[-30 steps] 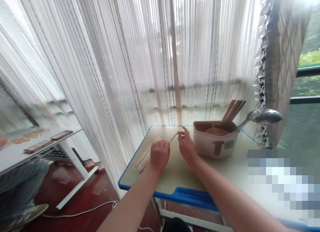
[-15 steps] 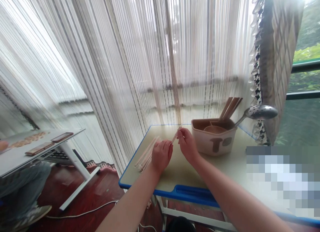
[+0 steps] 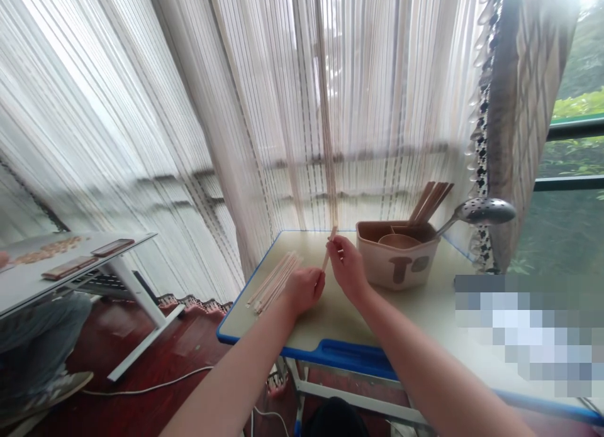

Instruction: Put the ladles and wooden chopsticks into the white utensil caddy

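A slim pair of pale wooden chopsticks (image 3: 325,261) stands tilted between my two hands over the desk. My left hand (image 3: 305,287) is closed around its lower end. The fingers of my right hand (image 3: 345,261) pinch it near the top, and the tip pokes out above them. Left of my left hand, several more pale chopsticks (image 3: 274,281), seemingly in clear wrappers, lie in a loose pile. Just right of my right hand is a beige utensil holder (image 3: 372,267) with compartments, holding brown chopsticks (image 3: 429,203) and a slotted metal spoon (image 3: 488,210).
The desk (image 3: 330,330) has a blue edge, with a striped curtain (image 3: 264,110) hanging behind it. A blurred-out patch (image 3: 533,330) covers the desk's right side. At far left, another person sits by a white table (image 3: 28,292) bearing small tan pieces (image 3: 51,249).
My right hand has shifted up a little, and the chopsticks now stand more upright with more of the tip showing. The whole view has moved slightly.
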A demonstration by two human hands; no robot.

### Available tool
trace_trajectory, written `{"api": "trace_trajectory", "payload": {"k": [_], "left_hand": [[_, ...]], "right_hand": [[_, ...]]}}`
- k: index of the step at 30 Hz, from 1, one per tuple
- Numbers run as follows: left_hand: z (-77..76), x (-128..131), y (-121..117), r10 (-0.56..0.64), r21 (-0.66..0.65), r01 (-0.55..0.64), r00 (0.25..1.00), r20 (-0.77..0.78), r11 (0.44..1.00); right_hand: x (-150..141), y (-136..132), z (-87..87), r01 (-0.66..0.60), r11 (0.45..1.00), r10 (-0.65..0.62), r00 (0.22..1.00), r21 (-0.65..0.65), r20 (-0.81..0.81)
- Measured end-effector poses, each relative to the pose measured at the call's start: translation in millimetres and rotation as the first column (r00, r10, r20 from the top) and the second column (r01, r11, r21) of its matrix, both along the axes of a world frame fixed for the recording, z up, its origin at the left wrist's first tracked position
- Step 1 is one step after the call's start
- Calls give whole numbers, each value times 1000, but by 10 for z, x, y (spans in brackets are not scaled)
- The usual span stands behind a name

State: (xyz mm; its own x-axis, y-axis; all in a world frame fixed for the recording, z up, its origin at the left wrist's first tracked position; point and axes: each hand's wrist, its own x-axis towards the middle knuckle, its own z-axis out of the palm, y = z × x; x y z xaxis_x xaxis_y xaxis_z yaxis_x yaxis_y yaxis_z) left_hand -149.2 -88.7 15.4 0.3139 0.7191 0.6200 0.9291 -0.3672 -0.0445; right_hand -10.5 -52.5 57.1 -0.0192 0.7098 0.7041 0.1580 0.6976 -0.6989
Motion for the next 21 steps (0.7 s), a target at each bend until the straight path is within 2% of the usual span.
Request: {"api": "trace_trajectory", "payload": {"k": [10, 16, 21], "left_hand": [[-32, 15, 32, 45, -3, -45, 999, 18, 999], [-37, 21, 54, 71, 11, -71, 997, 1, 997], [-12, 23, 12, 64, 35, -65, 997, 40, 997]], "right_hand": [[34, 93, -23, -18, 1000, 18, 1000, 4, 11], [17, 104, -32, -89, 996, 88, 995, 12, 46], [12, 44, 25, -81, 997, 79, 994, 15, 76]]}}
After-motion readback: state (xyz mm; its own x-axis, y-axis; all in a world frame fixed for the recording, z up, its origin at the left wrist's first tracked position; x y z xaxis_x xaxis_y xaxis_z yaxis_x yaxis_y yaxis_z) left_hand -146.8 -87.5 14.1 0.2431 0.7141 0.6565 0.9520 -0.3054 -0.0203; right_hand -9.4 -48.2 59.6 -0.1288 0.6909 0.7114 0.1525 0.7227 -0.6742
